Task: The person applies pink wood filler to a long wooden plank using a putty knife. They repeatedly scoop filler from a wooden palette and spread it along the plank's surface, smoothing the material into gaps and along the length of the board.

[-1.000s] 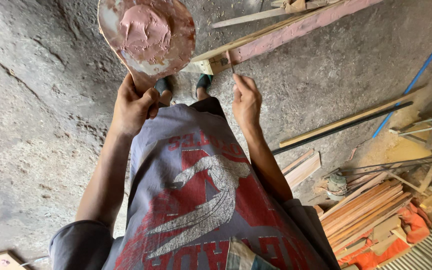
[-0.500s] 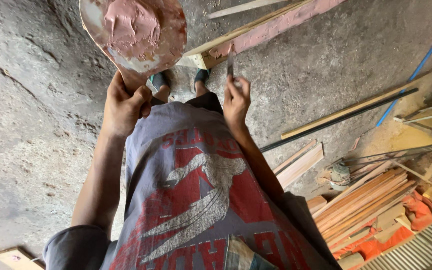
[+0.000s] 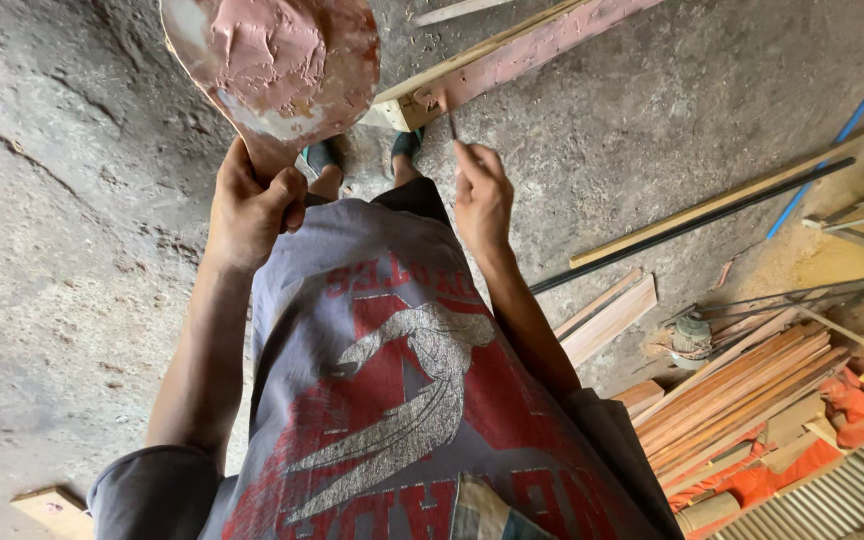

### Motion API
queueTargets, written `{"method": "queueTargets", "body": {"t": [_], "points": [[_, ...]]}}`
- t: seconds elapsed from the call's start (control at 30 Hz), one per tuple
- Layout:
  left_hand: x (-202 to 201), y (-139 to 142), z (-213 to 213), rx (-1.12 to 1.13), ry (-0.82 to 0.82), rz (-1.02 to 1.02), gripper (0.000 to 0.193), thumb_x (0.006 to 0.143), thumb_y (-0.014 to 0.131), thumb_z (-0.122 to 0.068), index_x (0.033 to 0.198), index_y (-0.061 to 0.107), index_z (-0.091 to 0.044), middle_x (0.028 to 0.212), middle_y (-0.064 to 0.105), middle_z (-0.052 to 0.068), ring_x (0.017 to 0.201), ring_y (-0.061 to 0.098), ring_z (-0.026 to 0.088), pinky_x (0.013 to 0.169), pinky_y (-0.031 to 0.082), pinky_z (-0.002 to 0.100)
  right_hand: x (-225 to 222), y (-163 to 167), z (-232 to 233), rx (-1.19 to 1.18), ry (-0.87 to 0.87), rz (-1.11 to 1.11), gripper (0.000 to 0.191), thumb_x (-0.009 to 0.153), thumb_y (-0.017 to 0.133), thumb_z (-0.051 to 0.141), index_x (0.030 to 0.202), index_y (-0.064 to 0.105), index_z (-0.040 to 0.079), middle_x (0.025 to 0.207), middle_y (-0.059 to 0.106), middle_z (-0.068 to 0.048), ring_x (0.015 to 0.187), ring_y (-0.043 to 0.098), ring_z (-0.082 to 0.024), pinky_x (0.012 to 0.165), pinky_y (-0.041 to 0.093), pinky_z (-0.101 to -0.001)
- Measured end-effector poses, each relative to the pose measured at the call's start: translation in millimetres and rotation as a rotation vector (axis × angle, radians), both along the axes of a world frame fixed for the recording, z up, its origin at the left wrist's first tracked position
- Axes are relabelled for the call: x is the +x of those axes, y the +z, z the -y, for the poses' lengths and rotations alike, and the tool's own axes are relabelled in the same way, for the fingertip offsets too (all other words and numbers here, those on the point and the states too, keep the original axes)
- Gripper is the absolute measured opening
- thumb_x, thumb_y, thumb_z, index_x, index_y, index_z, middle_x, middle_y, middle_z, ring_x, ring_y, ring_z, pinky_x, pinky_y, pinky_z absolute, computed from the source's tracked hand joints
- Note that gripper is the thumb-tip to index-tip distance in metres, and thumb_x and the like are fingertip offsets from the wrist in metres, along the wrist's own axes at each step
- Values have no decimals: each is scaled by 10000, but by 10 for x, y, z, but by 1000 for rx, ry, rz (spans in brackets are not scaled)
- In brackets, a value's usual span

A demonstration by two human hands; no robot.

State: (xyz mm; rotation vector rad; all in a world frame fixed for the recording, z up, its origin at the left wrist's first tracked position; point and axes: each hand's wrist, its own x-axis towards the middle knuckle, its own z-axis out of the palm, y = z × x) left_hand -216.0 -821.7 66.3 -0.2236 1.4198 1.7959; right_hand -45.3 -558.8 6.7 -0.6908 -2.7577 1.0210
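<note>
I look down my grey and red shirt to my feet in dark sandals [image 3: 324, 155]. My left hand [image 3: 252, 205] grips the handle of a round board [image 3: 277, 60] piled with pink putty and holds it up in front of me. My right hand [image 3: 482, 195] pinches a thin narrow blade [image 3: 448, 118], whose tip points at the near end of a long wooden plank [image 3: 542, 50]. The plank lies on the concrete floor just beyond my feet and has a pink-coated face.
A long dark bar and a pale strip [image 3: 692, 225] lie across the floor on the right. Stacked wooden slats [image 3: 742, 385], orange cloth [image 3: 852, 400] and sawdust fill the lower right. A blue pipe [image 3: 842, 130] runs at the right edge. A small wood block [image 3: 52, 510] sits at the bottom left.
The putty board has drifted slightly left and my right hand has shifted a little toward my feet. Both hands keep their grips.
</note>
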Motion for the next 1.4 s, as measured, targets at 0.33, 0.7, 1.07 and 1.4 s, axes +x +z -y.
{"method": "queueTargets", "body": {"t": [0.33, 0.7, 1.07, 1.4], "points": [[18, 38, -15, 6, 19, -22, 314, 980, 599, -28, 1253, 447, 7, 812, 580, 61, 547, 531, 126, 477, 435, 260, -115, 32, 209, -2, -36, -102, 301, 967, 689, -12, 1267, 698, 17, 1167, 618, -154, 955, 693, -269, 781, 581, -342], [-55, 78, -61, 5, -1, -37, 327, 971, 572, 0, 1272, 444, 6, 793, 575, 62, 541, 530, 124, 481, 440, 258, 57, -24, -204, 46, -115, -2, 328, 980, 673, -34, 1305, 683, 4, 1225, 656, -139, 970, 714, -274, 801, 600, -330], [-28, 25, -27, 4, -5, -18, 361, 959, 571, -2, 1296, 439, 2, 799, 586, 62, 538, 541, 122, 468, 428, 251, -9, 247, 136, -48, 135, 62, 302, 930, 696, -35, 1228, 731, 7, 1138, 697, -136, 932, 733, -288, 780, 596, -359], [-5, 40, 26, 37, 39, -18, 367, 969, 584, -10, 1301, 427, 0, 784, 567, 54, 525, 522, 123, 466, 419, 255, -379, 408, -445, 273, 323, 59, 271, 927, 698, -32, 1179, 771, 38, 1161, 694, -114, 1008, 683, -315, 850, 567, -409]]}}
